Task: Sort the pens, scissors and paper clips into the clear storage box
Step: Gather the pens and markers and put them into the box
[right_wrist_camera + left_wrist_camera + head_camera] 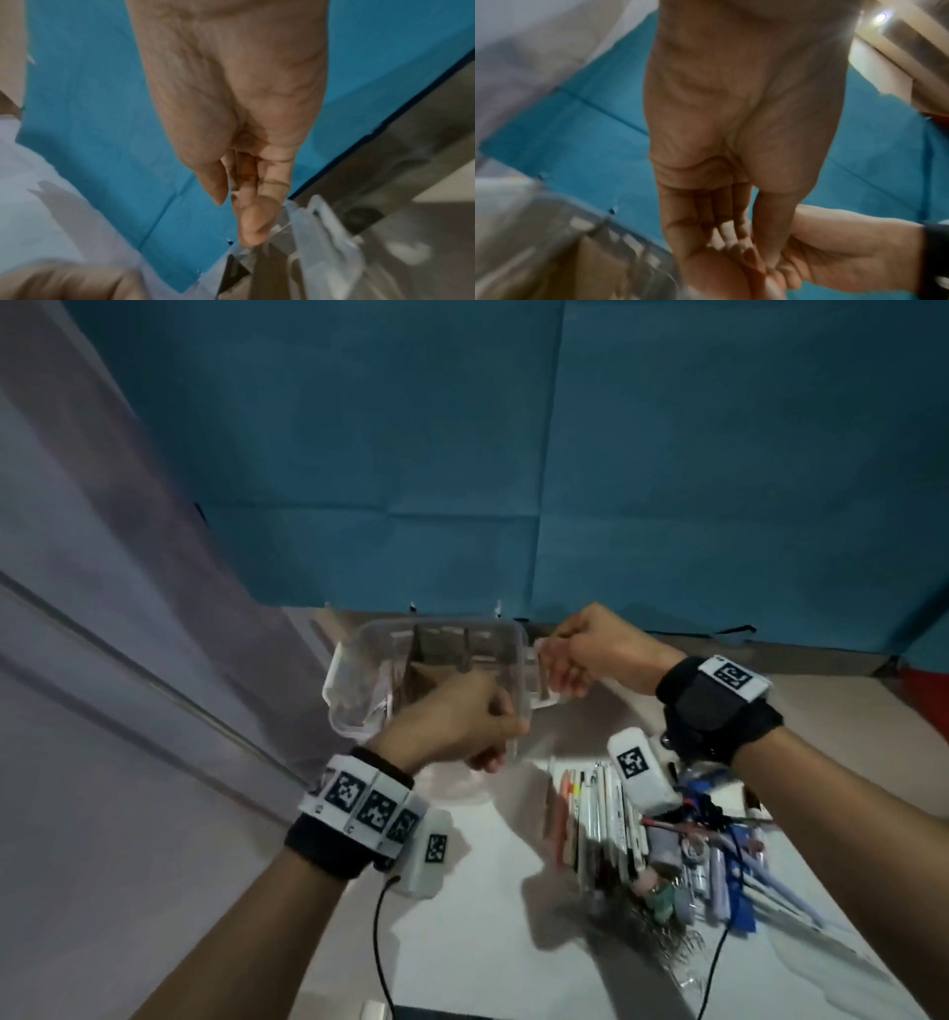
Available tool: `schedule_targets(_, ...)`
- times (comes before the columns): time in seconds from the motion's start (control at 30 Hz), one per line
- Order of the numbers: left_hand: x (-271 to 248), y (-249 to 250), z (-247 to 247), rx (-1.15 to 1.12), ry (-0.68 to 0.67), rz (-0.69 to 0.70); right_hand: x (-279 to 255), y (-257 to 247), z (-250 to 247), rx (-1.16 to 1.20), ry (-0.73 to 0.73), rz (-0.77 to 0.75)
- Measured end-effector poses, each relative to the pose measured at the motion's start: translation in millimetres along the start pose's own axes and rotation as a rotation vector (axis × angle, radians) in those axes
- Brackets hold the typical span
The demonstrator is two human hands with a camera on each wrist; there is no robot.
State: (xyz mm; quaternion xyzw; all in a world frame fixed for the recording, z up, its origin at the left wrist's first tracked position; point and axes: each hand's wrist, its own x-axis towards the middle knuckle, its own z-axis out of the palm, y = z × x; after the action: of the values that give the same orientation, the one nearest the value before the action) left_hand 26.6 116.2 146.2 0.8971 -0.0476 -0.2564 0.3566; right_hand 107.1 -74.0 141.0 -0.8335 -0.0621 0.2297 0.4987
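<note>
The clear storage box (436, 626) with brown dividers stands at the back of the white table. My left hand (488, 742) grips its near right corner, fingers curled over the wall. My right hand (557, 672) holds the clear latch flap (544, 698) on the box's right side. The left wrist view shows the left hand (734, 249) with curled fingers beside the box (618, 239), close to the right hand (834, 259). In the right wrist view the right hand's fingers (254, 223) touch the latch flap (326, 233). Pens (606, 819) and paper clips (667, 952) lie piled at the near right.
Clear crumpled plastic (354, 690) leans on the box's left side. A blue backdrop (513, 454) rises behind the table and a pale wall (102, 608) runs along the left. Blue and dark items (739, 901) lie mixed into the pile. Wrist cables (382, 942) hang down.
</note>
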Motion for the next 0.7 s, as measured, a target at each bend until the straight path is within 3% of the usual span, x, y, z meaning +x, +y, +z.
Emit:
schedule_targets(0.1, 14, 1, 53, 0.073, -0.163, 0.016, -16, 47, -3, -0.096, 0.021, 0.114)
schedule_targets(0.2, 36, -8, 96, 0.14, -0.204, -0.072, -22, 95, 20, -0.225, -0.039, 0.247)
schedule_targets(0.33, 64, -33, 131, 0.365, -0.009, -0.16, -23, 133, 60, -0.451, -0.085, 0.349)
schedule_targets(0.47, 80, -56, 166, 0.42, 0.073, -0.229, -28, 151, 89, -0.575, -0.007, 0.371)
schedule_targets(0.7, 84, -72, 198, 0.22, 0.222, -0.272, -25, 169, 117, -0.48, 0.163, 0.369)
